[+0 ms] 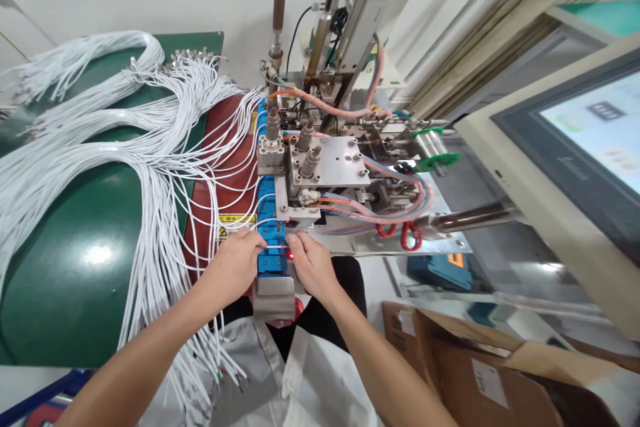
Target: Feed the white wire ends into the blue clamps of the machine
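Note:
Stretched across a row of blue fixture blocks (270, 263) is a white cable (274, 247). At the left side of the blocks, my left hand (241, 255) is closed on this cable. My right hand (311, 260) pinches at the cable's other end, on the right side of the blocks, where its tip is hidden by the fingers. A small red light (290, 254) glows beside the right fingertips. Farther up the row, several other white cables lie across the blocks and run left into a large bundle (150, 153).
A metal machine (330, 160) with hoses stands just beyond my hands. A green-flanged wire spool (433, 150) sits to its right. A screen (595, 120) juts in at right, above cardboard boxes (480, 367). White cable bundles cover much of the green table (75, 267).

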The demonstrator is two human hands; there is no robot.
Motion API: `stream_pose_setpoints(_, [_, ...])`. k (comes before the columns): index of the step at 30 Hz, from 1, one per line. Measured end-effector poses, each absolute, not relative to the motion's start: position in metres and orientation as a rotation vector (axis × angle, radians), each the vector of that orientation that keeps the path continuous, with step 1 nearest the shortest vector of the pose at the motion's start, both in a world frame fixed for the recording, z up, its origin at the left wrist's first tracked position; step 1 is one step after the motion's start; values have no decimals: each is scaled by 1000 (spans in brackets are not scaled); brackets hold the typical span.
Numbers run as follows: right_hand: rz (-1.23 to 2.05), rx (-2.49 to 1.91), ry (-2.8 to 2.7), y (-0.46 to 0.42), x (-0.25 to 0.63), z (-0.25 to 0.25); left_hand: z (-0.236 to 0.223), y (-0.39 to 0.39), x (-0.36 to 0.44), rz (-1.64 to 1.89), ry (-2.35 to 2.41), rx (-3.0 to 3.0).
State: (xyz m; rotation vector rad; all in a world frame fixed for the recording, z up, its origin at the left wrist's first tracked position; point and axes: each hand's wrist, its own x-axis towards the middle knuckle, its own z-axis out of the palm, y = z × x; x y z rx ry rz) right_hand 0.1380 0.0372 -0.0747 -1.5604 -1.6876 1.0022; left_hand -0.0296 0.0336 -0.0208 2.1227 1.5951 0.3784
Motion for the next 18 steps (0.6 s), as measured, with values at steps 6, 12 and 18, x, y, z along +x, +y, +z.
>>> stream_pose_setpoints(6, [939, -1578, -1568, 33, 124, -83, -17, 31, -25, 290, 1621, 2148])
stream_pose_setpoints(12, [1064, -1568, -1513, 35, 128, -84, -15, 25, -26, 178, 1724, 2304])
stream_pose_setpoints(18, [1070, -1484, -1199, 37, 138, -84, -23, 22, -35, 388, 1594, 2453])
